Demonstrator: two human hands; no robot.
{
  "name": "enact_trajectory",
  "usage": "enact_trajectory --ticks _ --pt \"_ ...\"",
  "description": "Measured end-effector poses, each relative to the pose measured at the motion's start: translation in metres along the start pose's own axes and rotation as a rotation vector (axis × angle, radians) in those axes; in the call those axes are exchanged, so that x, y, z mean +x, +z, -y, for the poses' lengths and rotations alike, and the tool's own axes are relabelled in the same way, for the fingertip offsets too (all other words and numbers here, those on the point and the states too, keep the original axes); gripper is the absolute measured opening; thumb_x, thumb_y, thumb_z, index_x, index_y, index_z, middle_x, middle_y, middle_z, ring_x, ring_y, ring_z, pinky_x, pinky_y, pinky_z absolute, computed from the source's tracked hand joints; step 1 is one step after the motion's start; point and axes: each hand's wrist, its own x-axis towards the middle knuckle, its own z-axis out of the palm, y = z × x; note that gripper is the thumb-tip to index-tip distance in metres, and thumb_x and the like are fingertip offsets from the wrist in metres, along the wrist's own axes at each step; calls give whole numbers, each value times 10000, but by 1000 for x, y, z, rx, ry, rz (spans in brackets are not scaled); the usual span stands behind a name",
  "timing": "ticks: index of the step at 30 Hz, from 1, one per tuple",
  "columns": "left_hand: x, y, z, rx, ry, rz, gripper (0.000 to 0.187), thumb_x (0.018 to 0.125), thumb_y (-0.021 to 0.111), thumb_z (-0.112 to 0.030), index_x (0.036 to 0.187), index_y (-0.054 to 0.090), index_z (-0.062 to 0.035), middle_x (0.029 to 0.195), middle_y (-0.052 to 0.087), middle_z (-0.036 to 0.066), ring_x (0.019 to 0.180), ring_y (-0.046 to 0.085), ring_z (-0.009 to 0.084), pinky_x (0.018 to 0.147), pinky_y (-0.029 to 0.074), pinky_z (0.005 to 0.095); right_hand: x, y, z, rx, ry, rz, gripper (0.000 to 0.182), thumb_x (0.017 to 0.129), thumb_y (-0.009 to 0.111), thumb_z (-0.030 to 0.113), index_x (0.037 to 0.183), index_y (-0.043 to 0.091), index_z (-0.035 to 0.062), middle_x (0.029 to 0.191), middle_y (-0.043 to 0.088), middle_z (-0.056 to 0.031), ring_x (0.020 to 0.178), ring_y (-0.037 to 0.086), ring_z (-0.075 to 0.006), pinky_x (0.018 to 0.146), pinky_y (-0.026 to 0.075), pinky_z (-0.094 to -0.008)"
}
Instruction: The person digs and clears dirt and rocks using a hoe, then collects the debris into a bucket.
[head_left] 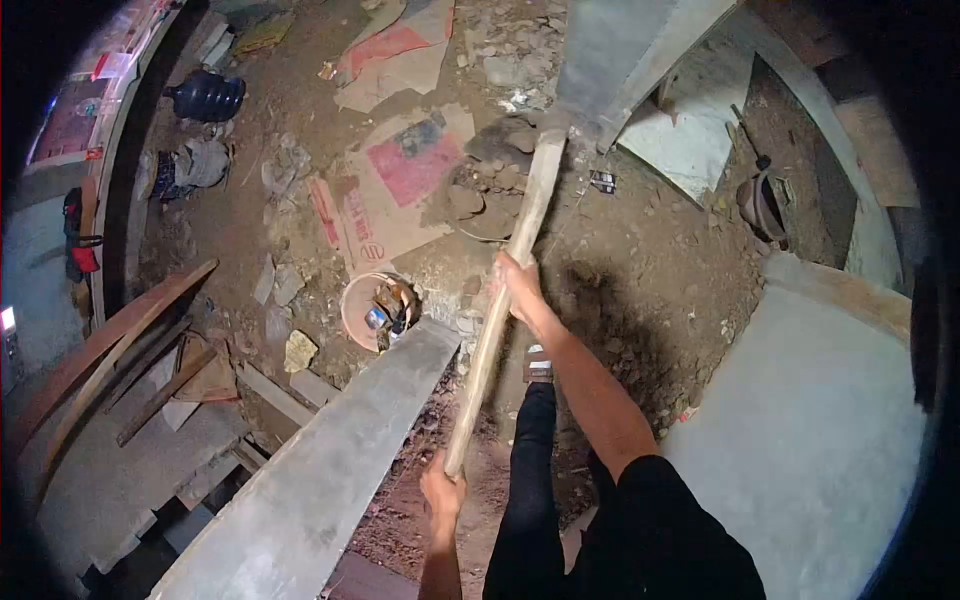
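Both of my hands are wrapped round the long pale wooden handle of a hoe (487,350), which slants from lower left to upper right. My left hand (442,486) grips it near its lower end, and my right hand (517,284) grips it around the middle. At the far end, a dark, dirt-coloured blade (505,138) shows beside the handle, partly merging with the soil. Loose earth and stones (480,192) lie just below that blade. My shoe (538,364) stands on the ground to the right of the handle.
A grey plastered wall edge (330,440) runs at lower left. A bucket (352,312) with odds and ends stands at its tip. Flattened cardboard (345,195) lies ahead. Another pale slab (810,400) is on the right, a grey pillar (610,60) at top. Wood boards (120,350) lean left.
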Motion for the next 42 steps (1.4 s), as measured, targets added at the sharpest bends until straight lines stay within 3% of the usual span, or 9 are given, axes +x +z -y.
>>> enact_trajectory --ticks 3,12,20,22,27,32,35,38,42 --pt "-7 52 53 -23 -78 96 251 720 669 -56 969 638 -48 818 649 230 807 642 418 718 502 453 -13 3 -7 -201 -127 -65 206 928 595 115 1010 449 -5 672 502 -40 491 478 -136 416 417 -304" --pt "-39 63 -4 -38 -16 374 215 759 745 -158 910 702 -12 791 671 236 793 700 349 703 531 418 -74 -104 13 -90 -352 -292 259 889 615 74 1081 465 -14 674 529 -40 504 517 -144 426 415 -317" --pt "-90 157 -136 -41 148 690 324 736 698 -169 1046 697 -72 892 681 234 866 670 389 782 528 461 -65 -377 63 -261 -479 -722 285 894 648 152 1095 537 -16 753 570 -42 647 583 -166 560 496 -360" --pt "-113 187 -160 -29 161 759 321 730 705 -174 1033 702 -70 880 678 245 862 672 388 787 534 460 -71 -460 75 -327 -537 -510 337 887 654 193 1114 536 -27 774 582 -54 669 580 -177 584 484 -373" --pt "-148 235 -236 53 239 811 313 733 692 -115 1023 673 1 861 670 265 861 661 421 770 528 462 -78 -545 112 -503 -396 -957 261 871 675 232 917 579 -6 775 599 -64 664 587 -172 582 469 -363" --pt "-146 296 -212 64 226 837 310 726 682 -75 1017 652 31 860 655 286 867 656 428 749 516 461 -15 -636 52 -236 -349 -628 223 861 678 213 904 607 6 759 599 -75 656 603 -212 580 486 -385" --pt "-174 276 -180 52 109 900 397 702 723 -118 1078 640 -25 909 679 239 900 653 426 786 522 477 -32 -622 18 330 -347 141 217 914 586 223 825 572 26 648 513 -9 538 494 -153 568 460 -328" --pt "-194 233 -142 1 57 932 399 732 703 -87 1098 593 29 821 655 258 778 675 406 685 523 420 -84 -528 8 -250 -93 -710 178 837 623 99 961 589 -25 688 538 -53 556 540 -181 501 474 -369" --pt "-192 155 -160 127 153 842 361 753 705 -113 1067 597 28 774 645 263 740 672 408 653 527 412 -94 -496 -24 -270 -23 -677 119 834 584 50 927 573 -24 657 515 -53 505 525 -192 454 467 -379"
